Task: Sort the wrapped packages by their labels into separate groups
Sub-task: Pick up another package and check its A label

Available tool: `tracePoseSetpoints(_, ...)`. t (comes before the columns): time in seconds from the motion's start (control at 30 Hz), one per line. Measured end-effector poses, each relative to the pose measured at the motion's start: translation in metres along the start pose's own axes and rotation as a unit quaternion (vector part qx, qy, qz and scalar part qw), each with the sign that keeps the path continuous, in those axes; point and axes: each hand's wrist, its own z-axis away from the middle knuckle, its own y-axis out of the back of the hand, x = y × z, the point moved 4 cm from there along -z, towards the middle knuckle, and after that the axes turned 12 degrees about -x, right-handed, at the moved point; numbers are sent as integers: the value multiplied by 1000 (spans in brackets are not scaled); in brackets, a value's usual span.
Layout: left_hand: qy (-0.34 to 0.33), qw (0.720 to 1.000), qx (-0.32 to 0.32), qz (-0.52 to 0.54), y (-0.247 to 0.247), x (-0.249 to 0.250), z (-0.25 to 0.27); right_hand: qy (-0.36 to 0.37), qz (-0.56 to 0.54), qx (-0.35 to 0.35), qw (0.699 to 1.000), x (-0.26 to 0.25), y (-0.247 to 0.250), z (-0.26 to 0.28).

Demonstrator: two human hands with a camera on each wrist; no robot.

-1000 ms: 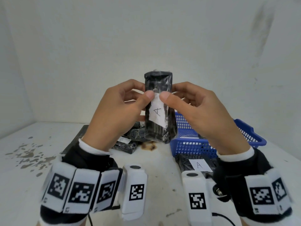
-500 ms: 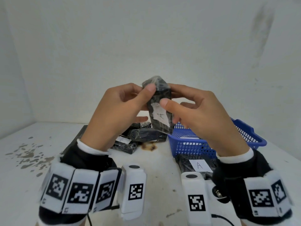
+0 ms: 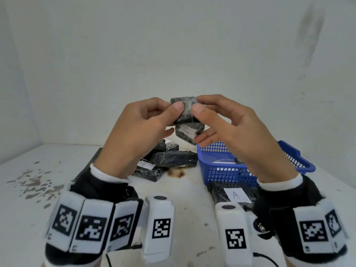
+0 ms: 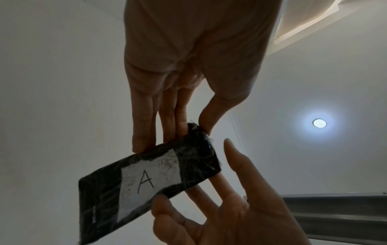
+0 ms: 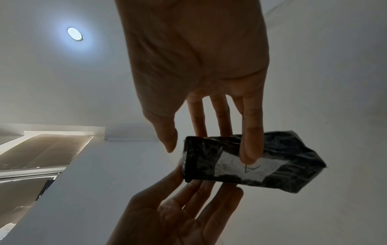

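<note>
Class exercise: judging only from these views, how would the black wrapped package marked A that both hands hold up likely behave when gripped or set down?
The package probably stays stiff: it keeps a straight block shape though the left hand and right hand pinch only one end. Its glossy film wrap may be slippery. Flat faces suggest it would lie still, not roll.

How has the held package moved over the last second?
Yes. The A-labelled package has tipped from upright, its label turning down towards the blue basket.
</note>
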Motion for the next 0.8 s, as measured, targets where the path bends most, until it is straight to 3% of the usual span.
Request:
tracePoseSetpoints(0.37, -31, 992, -56, -109, -5, 3, 3, 4, -39, -29, 999, -5, 6, 3)
tracePoseSetpoints(0.53, -9, 982, -25, -185, 0, -5, -1, 20, -157, 8, 987, -2, 14, 4)
tracePoseSetpoints(0.67, 17, 993, -36, -115, 2, -9, -1, 40, -232, 6, 972, -3, 17, 3)
tracePoseSetpoints(0.8, 12, 999, -1, -35, 4, -7, -1, 46, -140, 17, 989, -2, 17, 2)
